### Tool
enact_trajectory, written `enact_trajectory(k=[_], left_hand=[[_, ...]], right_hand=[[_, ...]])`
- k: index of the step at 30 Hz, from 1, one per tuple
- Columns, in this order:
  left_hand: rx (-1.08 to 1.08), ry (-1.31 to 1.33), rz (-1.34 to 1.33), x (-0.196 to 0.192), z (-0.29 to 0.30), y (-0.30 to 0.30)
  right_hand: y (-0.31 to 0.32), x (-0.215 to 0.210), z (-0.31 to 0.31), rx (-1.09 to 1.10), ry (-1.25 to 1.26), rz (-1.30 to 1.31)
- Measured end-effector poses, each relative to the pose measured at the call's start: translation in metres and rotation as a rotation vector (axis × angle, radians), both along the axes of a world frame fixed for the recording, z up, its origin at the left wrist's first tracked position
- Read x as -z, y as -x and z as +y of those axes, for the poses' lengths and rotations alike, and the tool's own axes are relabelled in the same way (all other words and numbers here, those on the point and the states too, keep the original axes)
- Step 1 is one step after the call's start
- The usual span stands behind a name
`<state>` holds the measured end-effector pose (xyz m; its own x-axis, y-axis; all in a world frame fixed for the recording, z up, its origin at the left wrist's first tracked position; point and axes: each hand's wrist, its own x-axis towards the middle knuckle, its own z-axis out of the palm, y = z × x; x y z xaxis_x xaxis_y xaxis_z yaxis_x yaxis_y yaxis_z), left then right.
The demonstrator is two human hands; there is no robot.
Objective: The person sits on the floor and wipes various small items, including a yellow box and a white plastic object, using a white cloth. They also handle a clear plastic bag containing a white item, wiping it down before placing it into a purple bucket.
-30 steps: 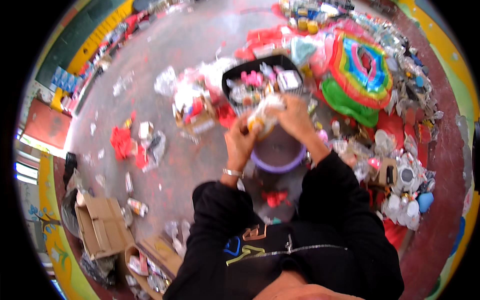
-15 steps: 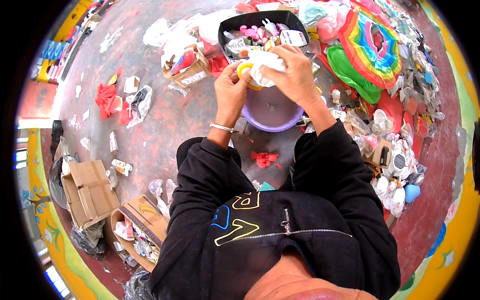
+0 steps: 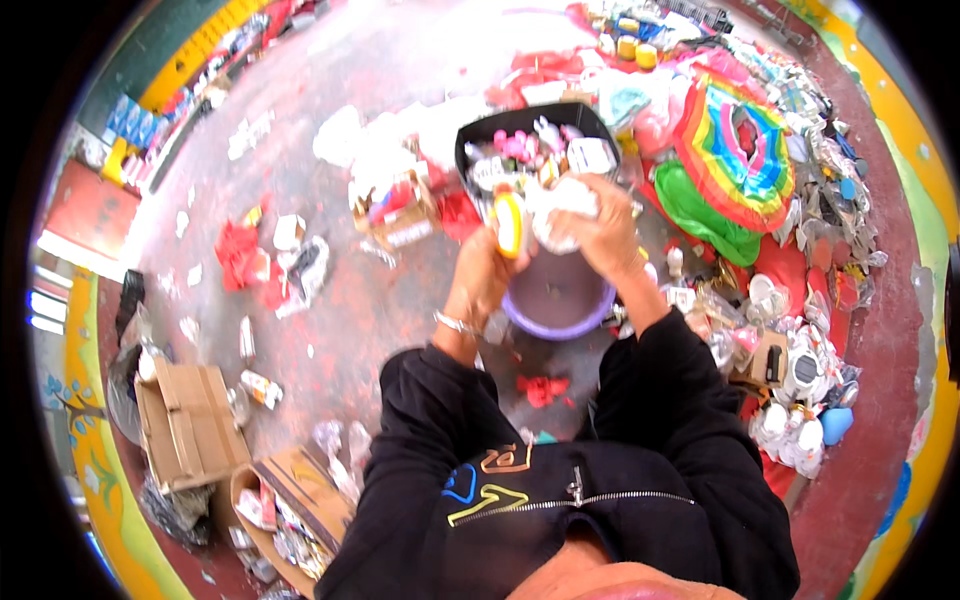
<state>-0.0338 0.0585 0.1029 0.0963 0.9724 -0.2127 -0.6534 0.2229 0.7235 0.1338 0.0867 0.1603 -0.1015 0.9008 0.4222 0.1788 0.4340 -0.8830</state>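
My left hand (image 3: pixel 479 277) is closed on a rounded yellow-and-white object (image 3: pixel 510 226), turned edge-on; its exact kind does not show. In my right hand (image 3: pixel 609 232) is a bunched white cloth (image 3: pixel 560 208), gripped beside the yellow object with the fingers bent over it. Both hands are above the near part of a purple basin (image 3: pixel 556 331). Just beyond them stands a black bin (image 3: pixel 466 160) holding pink toys, a white box and other small items.
Right of the basin is a long heap with a rainbow-coloured inflatable (image 3: pixel 700 150), a green piece (image 3: pixel 705 222) and white cups. Cardboard boxes (image 3: pixel 190 425) stand at the lower left. A small open carton (image 3: pixel 410 228) and red scraps (image 3: pixel 236 256) lie left of the bin.
The yellow object has turned from lying flatter to standing edge-on, apart from the white cloth. The whole view has shifted, so the scene sits lower and slightly to the right.
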Motion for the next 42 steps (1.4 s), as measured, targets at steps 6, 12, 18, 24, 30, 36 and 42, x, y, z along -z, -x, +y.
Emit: enact_trajectory(k=[6,12,18,24,30,36,42], left_hand=[[0.224,-0.009,-0.142,0.011,-0.006,0.005],[0.31,0.025,-0.263,0.02,-0.009,0.0],[0.181,-0.02,-0.255,0.017,-0.008,-0.001],[0.005,-0.04,-0.174,0.015,-0.002,0.0],[-0.166,0.022,-0.219,0.018,0.004,0.012],[-0.085,-0.09,-0.221,0.031,0.005,-0.001],[-0.071,-0.013,-0.107,0.024,-0.001,-0.006]], right_hand=[[0.008,-0.011,-0.01,0.019,0.057,-0.139],[0.002,0.001,0.0,0.107,0.086,-0.077],[0.002,0.006,0.001,0.127,0.145,0.062],[0.006,0.022,0.007,-0.195,0.554,0.517],[0.014,0.03,0.003,-0.281,0.737,0.394],[0.03,0.043,-0.003,-0.276,0.665,0.391],[0.03,0.051,0.0,-0.199,0.586,0.377]])
